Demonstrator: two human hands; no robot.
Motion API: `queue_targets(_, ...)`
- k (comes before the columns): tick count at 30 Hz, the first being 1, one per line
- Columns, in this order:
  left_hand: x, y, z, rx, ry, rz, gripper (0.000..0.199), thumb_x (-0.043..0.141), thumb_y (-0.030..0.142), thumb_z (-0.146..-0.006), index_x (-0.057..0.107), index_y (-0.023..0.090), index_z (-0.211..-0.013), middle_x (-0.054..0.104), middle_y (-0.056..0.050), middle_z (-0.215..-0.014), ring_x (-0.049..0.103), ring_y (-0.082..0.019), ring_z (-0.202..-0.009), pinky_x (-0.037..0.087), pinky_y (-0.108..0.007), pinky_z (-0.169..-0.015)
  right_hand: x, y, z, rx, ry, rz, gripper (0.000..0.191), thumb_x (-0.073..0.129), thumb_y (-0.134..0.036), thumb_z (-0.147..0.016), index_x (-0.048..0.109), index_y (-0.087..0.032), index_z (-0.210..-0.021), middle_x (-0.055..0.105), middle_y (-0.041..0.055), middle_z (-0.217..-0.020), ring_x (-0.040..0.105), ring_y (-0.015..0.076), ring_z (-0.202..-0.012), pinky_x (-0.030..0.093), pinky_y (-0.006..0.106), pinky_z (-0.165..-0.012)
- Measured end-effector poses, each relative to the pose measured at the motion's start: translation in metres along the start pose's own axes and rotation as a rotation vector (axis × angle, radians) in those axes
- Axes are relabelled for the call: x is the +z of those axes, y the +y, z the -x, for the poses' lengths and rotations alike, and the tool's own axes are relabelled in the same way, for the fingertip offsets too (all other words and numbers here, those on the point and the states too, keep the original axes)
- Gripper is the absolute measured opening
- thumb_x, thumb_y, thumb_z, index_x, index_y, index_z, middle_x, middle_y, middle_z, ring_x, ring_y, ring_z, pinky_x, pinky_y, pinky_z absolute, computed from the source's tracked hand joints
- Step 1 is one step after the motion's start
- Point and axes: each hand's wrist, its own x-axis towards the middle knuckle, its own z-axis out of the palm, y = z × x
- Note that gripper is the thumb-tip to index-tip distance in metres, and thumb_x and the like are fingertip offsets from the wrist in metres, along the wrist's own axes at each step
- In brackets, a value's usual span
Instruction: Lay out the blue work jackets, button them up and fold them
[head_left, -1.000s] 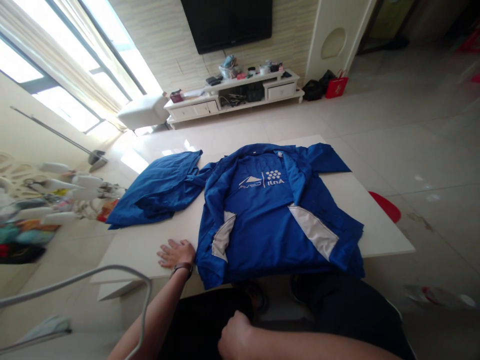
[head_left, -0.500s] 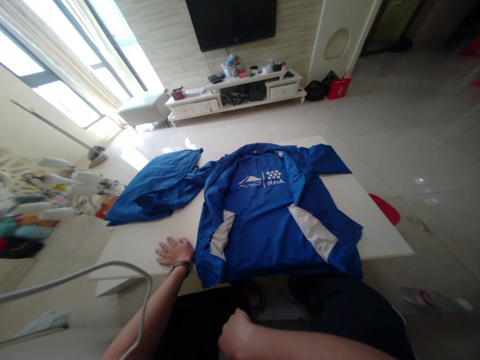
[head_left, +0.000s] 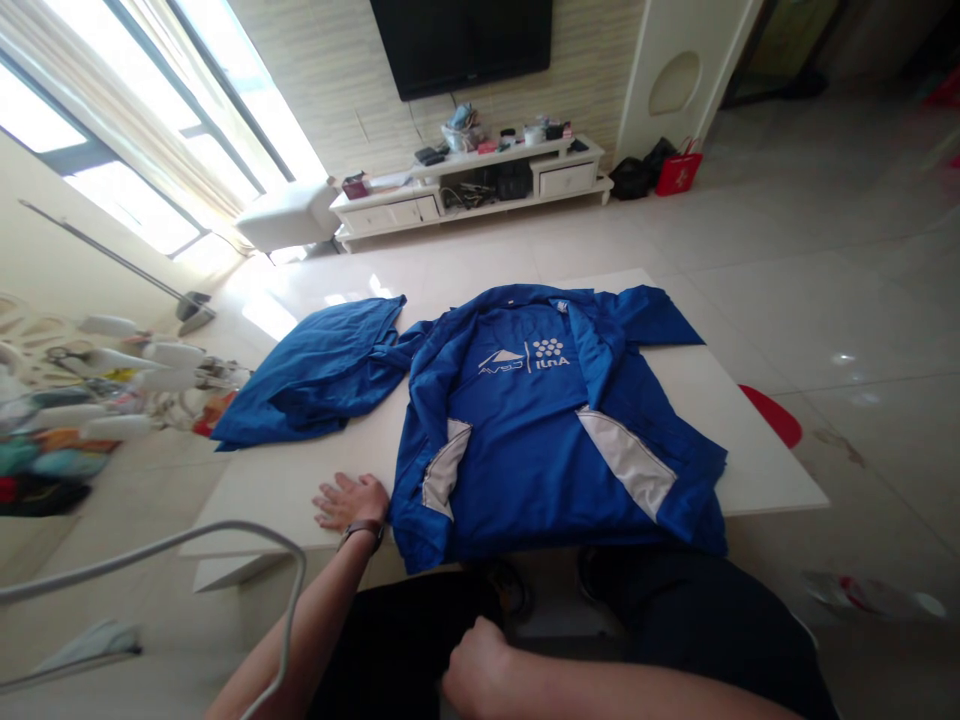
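Observation:
A blue jacket [head_left: 525,440] lies spread open on the white table [head_left: 757,450], its inside showing, with white pocket linings and a reversed white print. Left of it lies a folded or bunched blue garment [head_left: 315,370]. My left hand [head_left: 351,502], with a band on its wrist, rests flat on the table beside the jacket's lower left corner, fingers spread. My right hand [head_left: 476,660] is curled near my lap, below the table edge; whether it holds anything is hidden.
A white cable [head_left: 225,528] loops over the lower left. Thread cones [head_left: 120,385] stand at the left. Beyond the table are a white TV stand [head_left: 480,175], a red bag [head_left: 679,172] and a stool [head_left: 289,218]. A red round seat [head_left: 772,415] shows past the right edge.

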Motion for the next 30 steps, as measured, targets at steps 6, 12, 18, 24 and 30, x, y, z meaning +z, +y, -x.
queue_targets(6, -0.005, 0.002, 0.002, -0.002, -0.011, 0.011, 0.059, 0.035, 0.036, -0.095, 0.049, 0.011, -0.147, 0.037, -0.023, -0.159, 0.029, -0.042, -0.15, 0.026, -0.062, -0.118, -0.003, -0.004, 0.003, -0.031, -0.016, -0.014, 0.025, 0.082, -0.016, -0.075, 0.081, -0.011, -0.1, 0.077, 0.0218, -0.098, 0.074, 0.043, -0.094, 0.057, 0.064, -0.09)
queue_targets(12, -0.006, 0.002, 0.002, -0.004, -0.016, 0.014, 0.059, 0.036, 0.036, -0.095, 0.049, 0.011, -0.147, 0.037, -0.024, -0.16, 0.028, -0.042, -0.15, 0.026, -0.063, -0.118, -0.014, -0.005, 0.014, -0.023, -0.101, 0.043, 0.027, 0.074, -0.019, -0.086, 0.078, -0.013, -0.111, 0.075, 0.0219, -0.11, 0.071, 0.0414, -0.107, 0.054, 0.064, -0.098)
queue_targets(18, -0.001, 0.0, 0.001, 0.002, 0.008, 0.009, 0.059, 0.036, 0.036, -0.095, 0.05, 0.011, -0.146, 0.038, -0.023, -0.16, 0.029, -0.042, -0.149, 0.027, -0.063, -0.117, -0.019, -0.005, 0.018, -0.01, -0.126, 0.015, 0.029, 0.073, -0.02, -0.087, 0.077, -0.011, -0.114, 0.074, 0.0205, -0.114, 0.07, 0.0406, -0.109, 0.055, 0.061, -0.098)
queue_targets(24, -0.003, 0.002, 0.002, 0.002, 0.001, 0.007, 0.058, 0.036, 0.036, -0.095, 0.05, 0.011, -0.145, 0.039, -0.023, -0.158, 0.029, -0.042, -0.15, 0.027, -0.062, -0.117, -0.01, -0.005, 0.009, -0.011, -0.089, 0.008, 0.027, 0.077, -0.017, -0.082, 0.079, -0.012, -0.109, 0.075, 0.0209, -0.108, 0.072, 0.0416, -0.104, 0.057, 0.063, -0.092)
queue_targets(30, -0.006, 0.003, 0.002, -0.001, -0.011, 0.004, 0.058, 0.035, 0.035, -0.095, 0.049, 0.011, -0.146, 0.037, -0.023, -0.16, 0.029, -0.043, -0.15, 0.026, -0.062, -0.118, -0.008, -0.005, 0.01, -0.004, -0.074, 0.014, 0.022, 0.077, -0.018, -0.082, 0.08, -0.016, -0.104, 0.076, 0.0195, -0.107, 0.073, 0.0408, -0.1, 0.058, 0.061, -0.089)
